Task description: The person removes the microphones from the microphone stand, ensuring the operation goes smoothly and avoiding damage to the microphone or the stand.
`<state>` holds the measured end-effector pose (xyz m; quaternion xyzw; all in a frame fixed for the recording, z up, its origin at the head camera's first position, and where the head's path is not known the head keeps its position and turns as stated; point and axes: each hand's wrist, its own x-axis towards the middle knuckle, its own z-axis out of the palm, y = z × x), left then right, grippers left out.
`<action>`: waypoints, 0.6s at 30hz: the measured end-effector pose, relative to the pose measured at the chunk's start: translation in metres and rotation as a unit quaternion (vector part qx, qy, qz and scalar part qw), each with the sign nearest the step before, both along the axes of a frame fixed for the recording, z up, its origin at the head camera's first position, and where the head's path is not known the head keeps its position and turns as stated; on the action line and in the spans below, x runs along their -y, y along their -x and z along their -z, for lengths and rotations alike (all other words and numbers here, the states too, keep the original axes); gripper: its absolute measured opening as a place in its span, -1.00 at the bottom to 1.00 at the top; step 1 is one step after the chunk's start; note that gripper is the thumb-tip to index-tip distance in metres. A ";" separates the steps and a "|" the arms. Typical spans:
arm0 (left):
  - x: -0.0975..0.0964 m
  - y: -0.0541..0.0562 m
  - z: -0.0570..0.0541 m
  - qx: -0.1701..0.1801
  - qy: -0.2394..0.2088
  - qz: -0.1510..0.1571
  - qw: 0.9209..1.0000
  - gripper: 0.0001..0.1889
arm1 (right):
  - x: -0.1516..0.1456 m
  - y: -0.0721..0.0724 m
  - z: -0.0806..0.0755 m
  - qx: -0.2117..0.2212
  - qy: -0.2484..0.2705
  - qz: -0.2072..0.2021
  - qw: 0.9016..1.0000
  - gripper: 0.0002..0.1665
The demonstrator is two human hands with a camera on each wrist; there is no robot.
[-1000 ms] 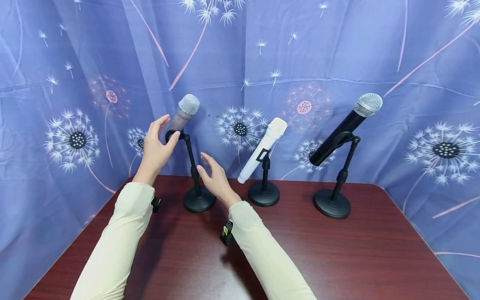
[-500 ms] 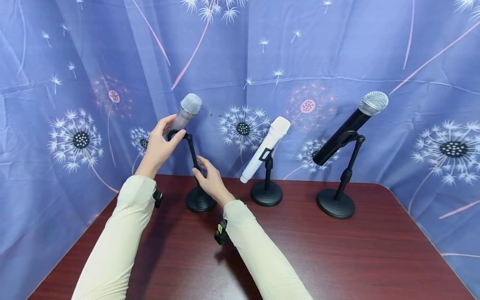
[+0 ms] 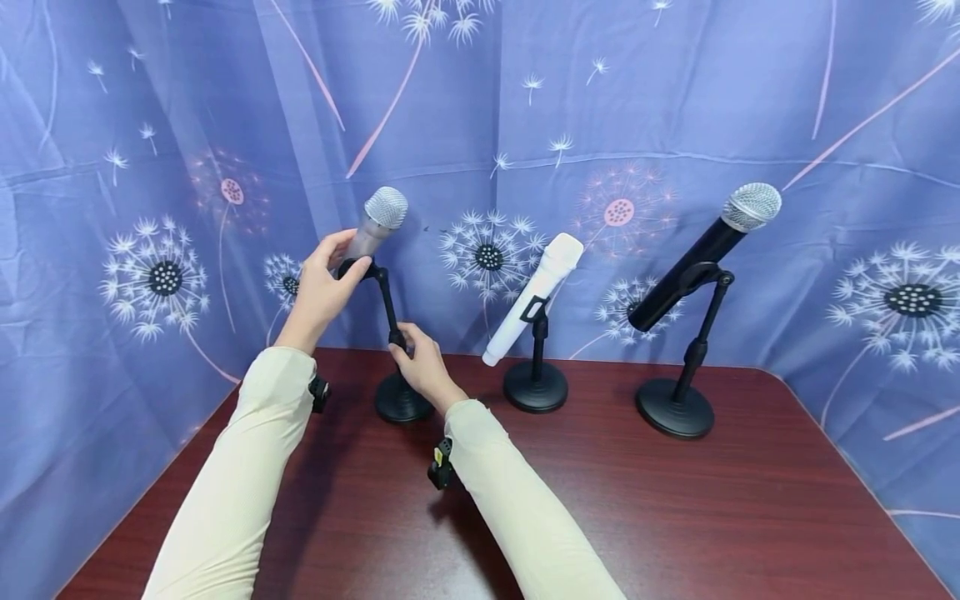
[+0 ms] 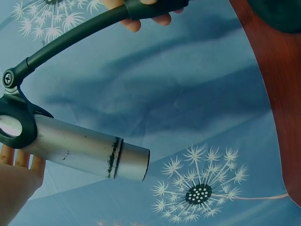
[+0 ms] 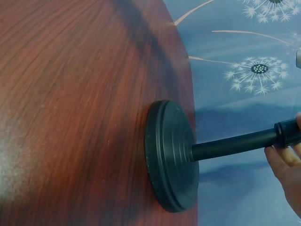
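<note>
A silver microphone [image 3: 387, 208] tilts upward in the clip of a black microphone stand [image 3: 403, 402] at the left of the table. My left hand [image 3: 318, 292] holds the microphone's body at the clip, thumb on the near side. In the left wrist view the worn lower end of the silver body [image 4: 80, 141] sticks out past the round clip [image 4: 29, 125]. Lower down, my right hand [image 3: 426, 362] grips the stand's pole at its collar. The right wrist view shows the round base [image 5: 174, 155] flat on the table and my right fingers [image 5: 277, 162] under the collar.
A white microphone [image 3: 528, 304] leans in a shorter stand [image 3: 536, 387] to the right. Farther right, a black microphone [image 3: 693, 271] with a silver head rests in another stand [image 3: 675, 408]. Behind the dark red table [image 3: 675, 517] hangs a blue dandelion curtain [image 3: 450, 108].
My left hand has moved slightly right and closed round the microphone at the clip. My right hand has come in to the pole and taken hold of its collar.
</note>
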<state>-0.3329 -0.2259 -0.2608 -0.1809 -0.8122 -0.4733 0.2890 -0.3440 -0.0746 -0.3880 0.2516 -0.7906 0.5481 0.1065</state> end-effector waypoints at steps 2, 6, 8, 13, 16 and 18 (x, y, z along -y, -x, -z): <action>-0.001 -0.001 -0.001 -0.002 0.000 -0.004 1.000 -0.51 | -0.001 0.000 0.000 0.004 -0.008 0.002 1.000 -0.56; -0.003 -0.002 -0.001 -0.007 0.002 -0.014 1.000 -0.54 | -0.002 0.000 0.001 0.024 -0.014 0.005 1.000 -0.52; -0.006 -0.006 -0.003 -0.010 0.001 -0.014 1.000 -0.55 | -0.002 -0.001 0.001 0.031 -0.009 0.007 0.999 -0.52; -0.008 -0.007 -0.005 -0.005 -0.005 -0.011 1.000 -0.55 | -0.003 -0.003 -0.001 0.034 -0.004 0.013 0.999 -0.54; -0.006 -0.003 -0.003 -0.002 -0.005 -0.010 1.000 -0.54 | -0.004 -0.003 -0.001 0.035 -0.003 0.015 0.999 -0.55; -0.006 -0.004 -0.003 -0.005 -0.004 -0.007 1.000 -0.54 | -0.004 -0.003 -0.002 0.034 -0.003 0.016 0.999 -0.56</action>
